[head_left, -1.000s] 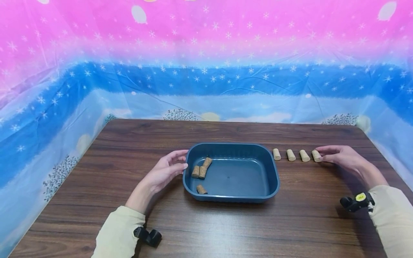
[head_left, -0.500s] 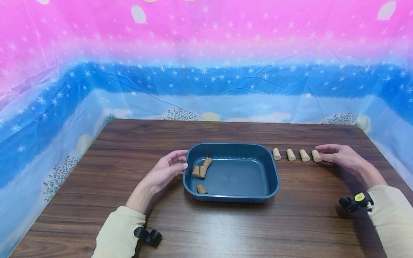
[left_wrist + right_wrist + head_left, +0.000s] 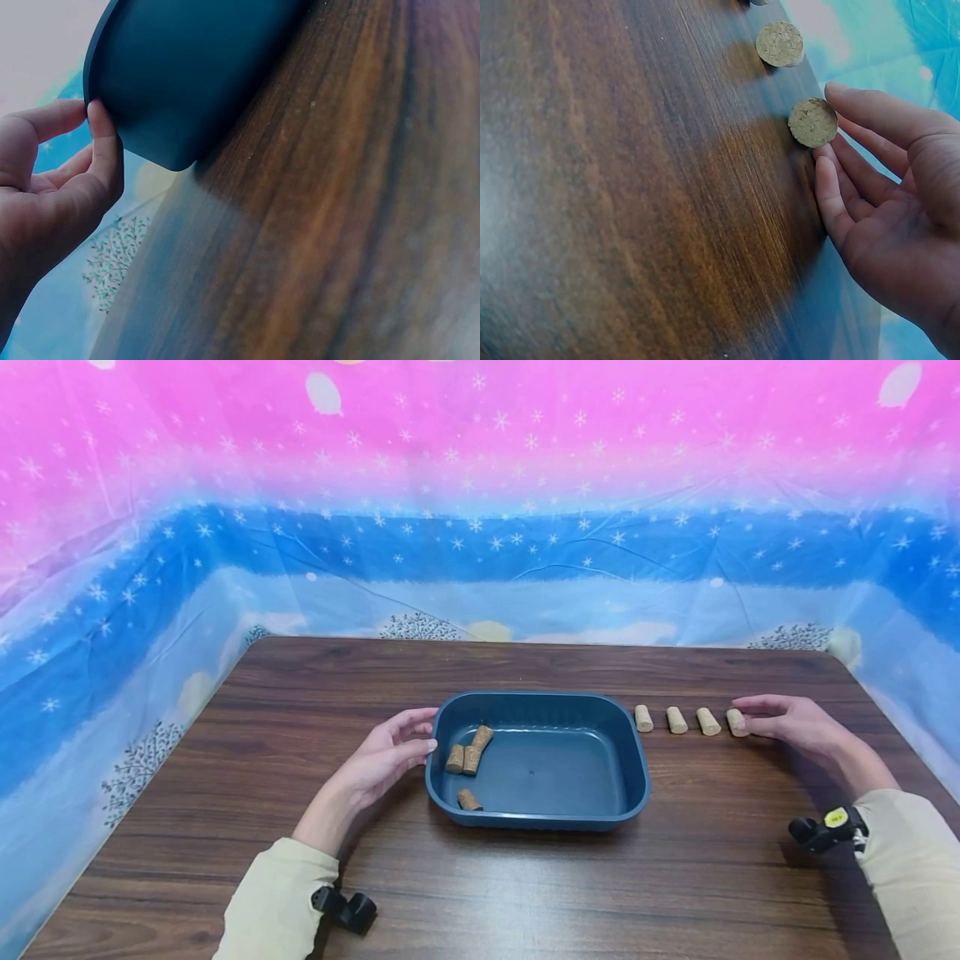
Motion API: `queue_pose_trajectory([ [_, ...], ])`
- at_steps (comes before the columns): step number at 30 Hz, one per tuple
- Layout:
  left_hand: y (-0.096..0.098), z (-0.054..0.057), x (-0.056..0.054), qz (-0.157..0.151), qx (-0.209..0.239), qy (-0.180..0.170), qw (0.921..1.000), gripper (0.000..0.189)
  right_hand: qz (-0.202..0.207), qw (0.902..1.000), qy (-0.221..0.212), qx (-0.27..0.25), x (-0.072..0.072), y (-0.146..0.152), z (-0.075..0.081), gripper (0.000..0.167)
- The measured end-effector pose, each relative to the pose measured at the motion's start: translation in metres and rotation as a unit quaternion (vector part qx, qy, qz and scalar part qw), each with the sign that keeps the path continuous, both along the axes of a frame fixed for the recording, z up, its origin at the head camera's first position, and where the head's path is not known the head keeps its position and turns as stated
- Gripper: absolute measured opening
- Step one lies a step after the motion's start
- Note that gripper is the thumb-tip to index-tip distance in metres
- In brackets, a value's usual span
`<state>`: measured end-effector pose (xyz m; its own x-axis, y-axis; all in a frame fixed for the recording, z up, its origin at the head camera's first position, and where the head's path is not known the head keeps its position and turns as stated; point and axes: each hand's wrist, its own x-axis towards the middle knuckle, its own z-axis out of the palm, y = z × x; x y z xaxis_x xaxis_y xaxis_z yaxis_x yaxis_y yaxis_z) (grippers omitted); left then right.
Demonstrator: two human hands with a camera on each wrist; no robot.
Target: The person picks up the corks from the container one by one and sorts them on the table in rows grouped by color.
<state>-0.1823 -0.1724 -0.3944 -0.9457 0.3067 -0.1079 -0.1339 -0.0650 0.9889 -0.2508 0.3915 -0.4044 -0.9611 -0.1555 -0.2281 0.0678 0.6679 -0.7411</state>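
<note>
A dark blue rectangular tub (image 3: 537, 818) stands in the middle of the table. My left hand (image 3: 386, 758) holds its left side, with the thumb and fingertips meeting at the rim, as the left wrist view also shows. To the right, pale tapered corks lie spaced out in a row. The one at the right end (image 3: 736, 722) is pinched between the thumb and fingers of my right hand (image 3: 798, 727). The right wrist view shows this cork's round end (image 3: 813, 122) beside the thumb tip. Another cork (image 3: 780, 43) lies beyond it.
Several browner corks lie at the left inside the tub, including a pair side by side (image 3: 463, 760) and a single one (image 3: 468, 799) near the front wall. The other pale corks (image 3: 677, 720) reach to the tub's right rim. A patterned cloth (image 3: 480, 543) surrounds the wooden table (image 3: 487, 902).
My right thumb has moved slightly onto the end cork. The left hand, the tub and the other corks have stayed in place.
</note>
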Motion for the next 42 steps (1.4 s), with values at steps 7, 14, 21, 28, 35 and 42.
queue_pose_trajectory([
  [7, 0.0, 0.0, 0.0, -0.002, -0.001, -0.001, 1.0, 0.054, -0.004, 0.999, 0.009, -0.044, 0.0, 0.002, -0.001, 0.067],
  [14, -0.001, -0.001, -0.001, -0.001, -0.002, 0.0, 1.0, 0.054, -0.006, 0.9975, 0.008, -0.07, 0.0, 0.001, -0.001, 0.067],
  [21, -0.001, -0.002, -0.001, -0.001, -0.003, 0.002, 1.0, 0.054, -0.015, 0.9955, 0.011, -0.093, 0.002, 0.002, 0.002, 0.067],
  [28, -0.001, -0.001, -0.001, -0.001, -0.005, 0.004, 1.0, 0.054, -0.049, 0.9924, 0.105, -0.04, 0.005, -0.008, 0.023, 0.056],
  [35, -0.002, 0.0, 0.0, 0.002, -0.011, 0.007, 0.9999, 0.054, -0.018, 0.987, 0.153, 0.044, 0.006, -0.058, 0.063, 0.058],
  [42, -0.001, 0.0, 0.0, 0.0, -0.007, 0.005, 1.0, 0.054, 0.051, 0.9876, 0.148, 0.014, 0.017, -0.113, 0.083, 0.052],
])
